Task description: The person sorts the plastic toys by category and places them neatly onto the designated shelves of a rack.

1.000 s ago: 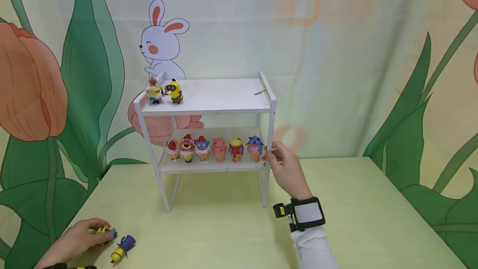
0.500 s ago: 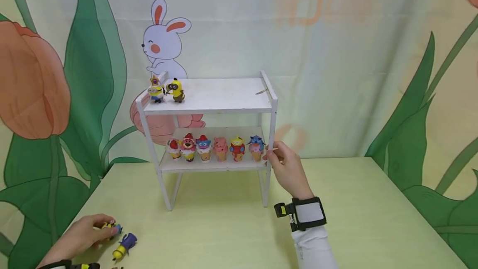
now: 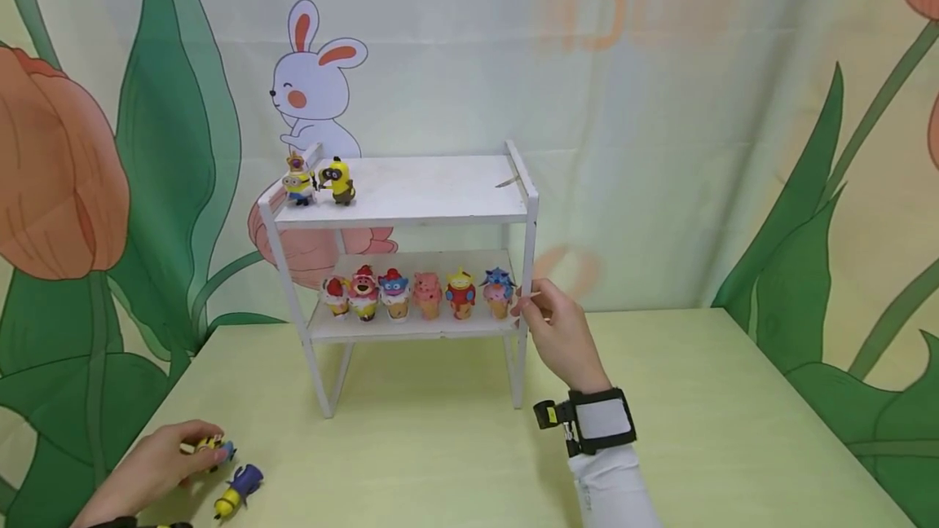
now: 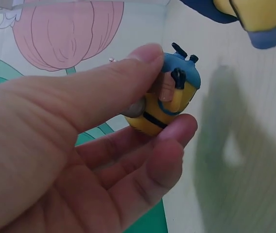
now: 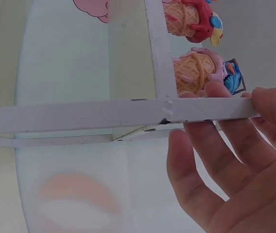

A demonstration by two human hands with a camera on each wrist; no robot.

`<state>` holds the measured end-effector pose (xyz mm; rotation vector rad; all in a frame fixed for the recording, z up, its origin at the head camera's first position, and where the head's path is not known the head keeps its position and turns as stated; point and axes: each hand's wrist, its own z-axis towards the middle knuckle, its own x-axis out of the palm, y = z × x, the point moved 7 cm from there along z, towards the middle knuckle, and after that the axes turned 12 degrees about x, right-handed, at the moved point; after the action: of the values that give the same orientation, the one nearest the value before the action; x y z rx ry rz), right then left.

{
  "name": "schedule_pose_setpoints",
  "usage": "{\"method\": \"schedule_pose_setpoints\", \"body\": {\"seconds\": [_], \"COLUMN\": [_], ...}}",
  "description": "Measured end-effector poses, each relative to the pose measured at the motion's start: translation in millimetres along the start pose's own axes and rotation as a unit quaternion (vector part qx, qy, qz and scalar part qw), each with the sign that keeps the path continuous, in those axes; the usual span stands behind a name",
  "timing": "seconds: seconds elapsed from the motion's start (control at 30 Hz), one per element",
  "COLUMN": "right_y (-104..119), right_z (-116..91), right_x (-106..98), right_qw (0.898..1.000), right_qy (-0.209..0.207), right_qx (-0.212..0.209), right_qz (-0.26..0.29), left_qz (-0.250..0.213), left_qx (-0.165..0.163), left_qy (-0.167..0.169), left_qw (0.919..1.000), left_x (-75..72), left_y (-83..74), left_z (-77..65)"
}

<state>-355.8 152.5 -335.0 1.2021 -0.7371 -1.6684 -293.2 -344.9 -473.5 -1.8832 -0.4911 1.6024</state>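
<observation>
In the head view my left hand [image 3: 150, 463] is low at the left, pinching a yellow-and-blue minion figurine [image 4: 181, 92] between thumb and fingers; the left wrist view has it tilted, with small dark feet upward. A second minion figurine [image 3: 238, 491], yellow with purple-blue, lies on its side just right of that hand. My right hand [image 3: 566, 336] holds the right front post [image 5: 215, 109] of a white two-tier rack [image 3: 440, 194], thumb on one side and fingers round the other. Its fingertips reach close to the blue-topped ice-cream-cone figurine [image 3: 498, 296].
Two minion figurines, one crowned [image 3: 298, 182] and one in dark goggles [image 3: 339, 182], stand at the left of the top shelf. Several ice-cream-cone figurines line the lower shelf [image 3: 411, 331]. The rack stands on a pale green table [image 3: 689, 414], before a printed curtain [image 3: 682, 145].
My left hand has shifted slightly up and right with the minion figurine. The right hand keeps its place on the rack post; the head view has swayed a little.
</observation>
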Motion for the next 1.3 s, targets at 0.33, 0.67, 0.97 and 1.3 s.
{"method": "schedule_pose_setpoints", "body": {"seconds": [0.33, 0.67, 0.97, 1.3], "right_y": [1, 0, -1, -4], "right_z": [1, 0, 0, -1], "right_x": [-1, 1, 4, 1], "right_qw": [1.000, 0.999, 0.999, 1.000], "right_qy": [0.001, 0.013, 0.018, 0.009], "right_qx": [0.002, 0.014, 0.015, 0.007], "right_qz": [0.007, 0.039, 0.030, 0.024], "left_qz": [0.023, 0.040, 0.115, 0.161], "left_qx": [0.023, 0.048, 0.138, 0.228], "left_qy": [-0.002, -0.009, -0.036, -0.049], "left_qw": [0.9995, 0.9980, 0.9830, 0.9591], "left_x": [1.0, -2.1, -23.8, -56.6], "left_y": [-13.6, -60.5, -113.6, -190.5], "left_z": [2.8, 0.0, 0.8, 8.5]}}
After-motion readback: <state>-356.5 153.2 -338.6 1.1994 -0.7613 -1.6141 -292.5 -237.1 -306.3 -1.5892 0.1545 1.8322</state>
